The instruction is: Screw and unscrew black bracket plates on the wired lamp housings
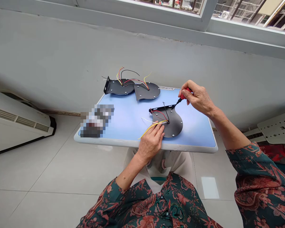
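A black rounded metal plate (174,125) lies on the blue tabletop, its folded, slotted edge (160,109) standing up at the far side. Red, black, white and yellow wires come out of a hole near its middle. My left hand (152,136) rests on the plate's near left part, fingers stretched out over it and beside the yellow wire. In my right hand (197,95) is a screwdriver with a red handle (185,94), gripped in closed fingers. Its dark shaft slants down to the plate's far right corner, close to a screw; exact tip contact is unclear.
Two similar black plates with wires (121,87) (148,91) lie at the table's back left, partly overlapping. A pixelated patch (97,122) covers something at the left. The small table (197,147) stands near a wall below a window. A white appliance (19,123) is on the left.
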Demonstrator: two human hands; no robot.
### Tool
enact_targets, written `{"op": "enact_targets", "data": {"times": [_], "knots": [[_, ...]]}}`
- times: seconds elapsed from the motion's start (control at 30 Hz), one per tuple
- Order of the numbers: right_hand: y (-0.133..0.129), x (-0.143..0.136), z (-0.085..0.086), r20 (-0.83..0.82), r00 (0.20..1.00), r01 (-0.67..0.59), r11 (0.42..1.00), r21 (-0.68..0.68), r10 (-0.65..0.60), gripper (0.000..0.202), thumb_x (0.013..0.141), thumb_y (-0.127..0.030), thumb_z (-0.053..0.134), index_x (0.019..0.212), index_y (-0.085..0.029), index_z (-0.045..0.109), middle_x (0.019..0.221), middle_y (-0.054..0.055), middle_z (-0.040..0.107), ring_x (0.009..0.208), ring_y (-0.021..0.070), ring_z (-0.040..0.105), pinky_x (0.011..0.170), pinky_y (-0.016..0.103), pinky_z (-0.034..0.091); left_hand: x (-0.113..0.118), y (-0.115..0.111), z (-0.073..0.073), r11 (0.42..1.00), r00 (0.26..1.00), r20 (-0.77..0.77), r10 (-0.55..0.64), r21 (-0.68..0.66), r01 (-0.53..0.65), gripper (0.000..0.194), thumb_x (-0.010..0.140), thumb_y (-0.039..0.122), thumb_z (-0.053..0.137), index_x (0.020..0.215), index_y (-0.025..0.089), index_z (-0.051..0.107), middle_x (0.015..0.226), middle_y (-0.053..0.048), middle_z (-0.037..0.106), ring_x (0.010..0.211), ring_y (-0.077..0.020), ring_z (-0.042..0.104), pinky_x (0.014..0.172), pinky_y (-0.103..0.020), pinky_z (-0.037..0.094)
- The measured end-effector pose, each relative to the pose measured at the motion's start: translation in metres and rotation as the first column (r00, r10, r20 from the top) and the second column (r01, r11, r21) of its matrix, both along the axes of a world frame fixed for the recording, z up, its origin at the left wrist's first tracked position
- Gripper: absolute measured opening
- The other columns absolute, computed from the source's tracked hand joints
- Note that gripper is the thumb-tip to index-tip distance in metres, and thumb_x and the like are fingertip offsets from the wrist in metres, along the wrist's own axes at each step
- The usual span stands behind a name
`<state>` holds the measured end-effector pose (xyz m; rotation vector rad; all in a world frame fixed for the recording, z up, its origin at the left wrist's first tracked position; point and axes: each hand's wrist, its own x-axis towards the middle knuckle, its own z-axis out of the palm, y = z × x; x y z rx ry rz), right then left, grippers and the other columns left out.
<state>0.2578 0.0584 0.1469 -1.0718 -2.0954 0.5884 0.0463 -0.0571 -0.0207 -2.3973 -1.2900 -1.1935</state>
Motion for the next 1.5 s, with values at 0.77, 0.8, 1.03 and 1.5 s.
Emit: {"op": "enact_targets", "data": {"times": [0.77, 0.8, 1.03, 1.5], "knots": [[0.000, -0.002, -0.003, -0.050, 0.992, 0.118, 0.992, -0.052, -0.120, 0.015, 0.098, -0.029, 0.056, 0.085, -0.023, 0.053, 0.084, 0.002, 0.071, 0.063, 0.0124, 0.059, 0.057, 0.027, 0.046, 0.002, -0.001, 0.001, 1.000, 1.000, 0.028, 0.005, -0.017, -0.005, 0.035, 0.103, 0.016, 0.051, 0.136, 0.012, 0.065, 0.137, -0.017, 0.070, 0.138, -0.0304, 0.060, 0.115, -0.050, 0.056], [0.000, -0.001, -0.004, -0.062, 0.986, 0.149, 0.987, -0.062, -0.153, 0.016, 0.098, -0.029, 0.056, 0.084, -0.023, 0.052, 0.085, 0.002, 0.071, 0.060, 0.0114, 0.057, 0.056, 0.027, 0.045, 0.002, -0.001, 0.001, 1.000, 1.000, 0.026, 0.008, -0.017, -0.008, 0.036, 0.103, 0.016, 0.051, 0.136, 0.013, 0.065, 0.137, -0.016, 0.070, 0.138, -0.0302, 0.060, 0.115, -0.050, 0.056], [0.002, -0.002, 0.006, 0.055, 0.998, 0.028, 0.993, -0.111, -0.022, 0.009, 0.098, -0.021, 0.054, 0.089, -0.023, 0.053, 0.090, 0.003, 0.072, 0.070, 0.0143, 0.060, 0.060, 0.029, 0.047, 0.001, -0.001, 0.000, 1.000, 1.000, 0.014, 0.001, -0.021, -0.001, 0.037, 0.103, 0.016, 0.051, 0.138, 0.012, 0.063, 0.138, -0.017, 0.069, 0.141, -0.0302, 0.057, 0.116, -0.050, 0.054], [0.048, -0.024, 0.009, 0.378, 0.924, -0.080, 0.994, 0.068, 0.049, 0.021, 0.088, -0.032, 0.075, 0.088, -0.023, 0.056, 0.075, 0.004, 0.057, 0.073, 0.0212, 0.057, 0.067, 0.037, 0.048, 0.002, -0.001, -0.002, 0.998, 0.999, 0.040, -0.004, -0.062, 0.006, 0.040, 0.104, 0.017, 0.050, 0.141, 0.014, 0.062, 0.140, -0.016, 0.069, 0.141, -0.0310, 0.057, 0.116, -0.052, 0.054]]}}
